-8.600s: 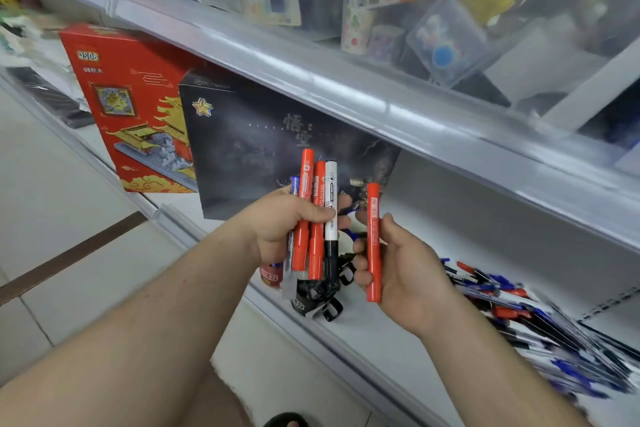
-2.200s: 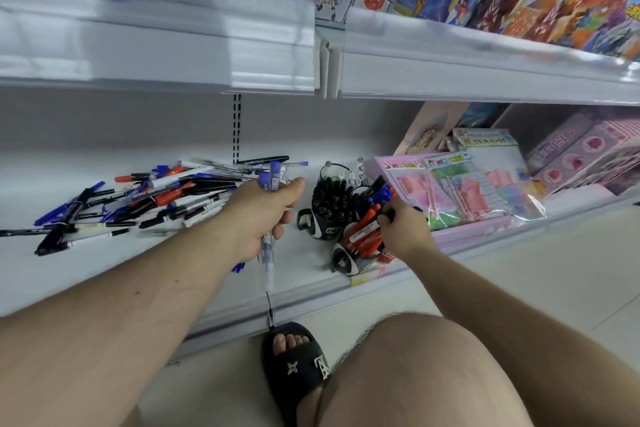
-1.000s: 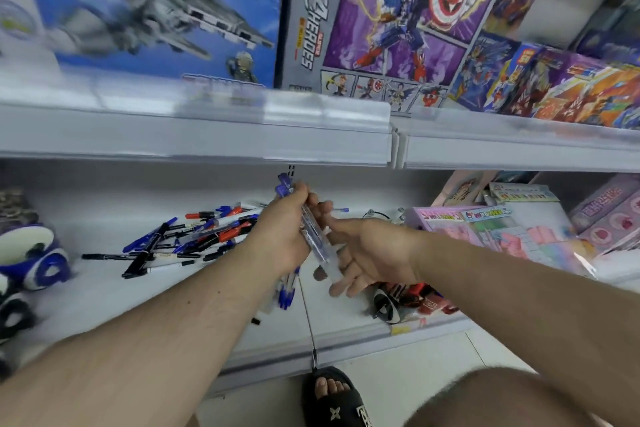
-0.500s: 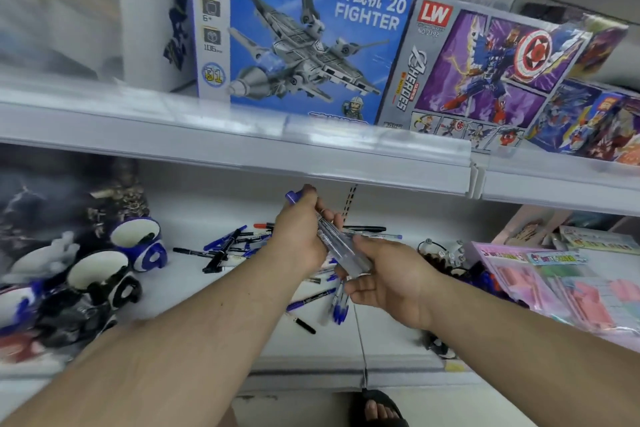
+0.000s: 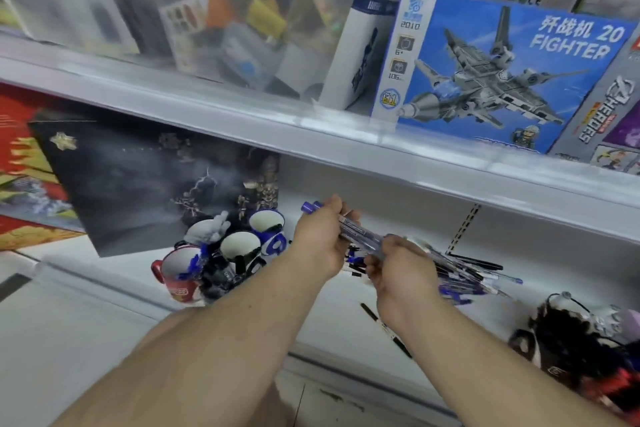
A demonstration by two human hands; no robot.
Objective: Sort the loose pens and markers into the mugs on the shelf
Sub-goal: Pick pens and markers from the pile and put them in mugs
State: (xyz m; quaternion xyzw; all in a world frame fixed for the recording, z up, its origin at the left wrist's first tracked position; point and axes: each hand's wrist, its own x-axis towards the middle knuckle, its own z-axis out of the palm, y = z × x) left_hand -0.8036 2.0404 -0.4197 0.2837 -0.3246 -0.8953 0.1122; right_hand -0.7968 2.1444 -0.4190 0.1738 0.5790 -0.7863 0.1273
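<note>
Above the shelf (image 5: pixel 332 319) front edge | our left hand (image 5: pixel 320 246) and right hand (image 5: pixel 403 270) both clamp the blue pens (image 5: pixel 360 232) | mugs (image 5: pixel 239 250) toward its left end.

Your view: bright, even light; glare along the upper shelf edge (image 5: pixel 311 128); motion blur far left; wide-angle bending at edges.

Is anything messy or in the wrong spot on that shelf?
Yes. A heap of pens lies scattered on the lower shelf right of the hands, not in any mug. One black pen lies alone near the front edge. The mugs at left look mostly empty.
</note>
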